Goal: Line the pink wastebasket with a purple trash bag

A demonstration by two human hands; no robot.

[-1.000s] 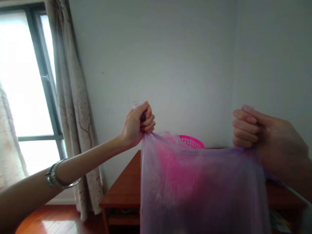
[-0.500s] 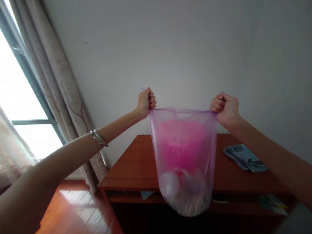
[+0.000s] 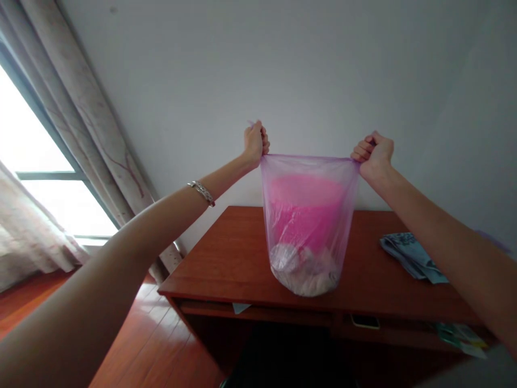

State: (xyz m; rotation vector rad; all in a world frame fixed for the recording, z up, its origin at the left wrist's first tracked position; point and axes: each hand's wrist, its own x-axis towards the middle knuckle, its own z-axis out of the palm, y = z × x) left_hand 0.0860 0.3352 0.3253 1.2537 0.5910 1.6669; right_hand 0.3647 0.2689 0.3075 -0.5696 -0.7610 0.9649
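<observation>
A translucent purple plastic bag (image 3: 309, 277) is stretched between my two hands, its top edge pulled taut. My left hand (image 3: 256, 144) is closed in a fist around one upper corner; a bit of plastic sticks out above it. My right hand (image 3: 374, 155) grips the other upper corner the same way. White and clear crumpled items (image 3: 297, 261) sit in the bottom of the bag. A bright pink bin-like shape (image 3: 307, 210) shows through the plastic; I cannot tell whether it is inside or behind. The bag's bottom appears over the desktop; whether it touches is unclear.
The reddish-brown wooden desk (image 3: 226, 258) stands against a grey wall. Folded blue cloth (image 3: 416, 257) lies on its right side. On the shelf below are a phone (image 3: 365, 321) and some packets (image 3: 460, 337). A curtain (image 3: 100, 113) and window are at left.
Both hands have moved up in view with the bag. Its bottom, which hung below the desk's front edge, now appears above that edge, over the desktop.
</observation>
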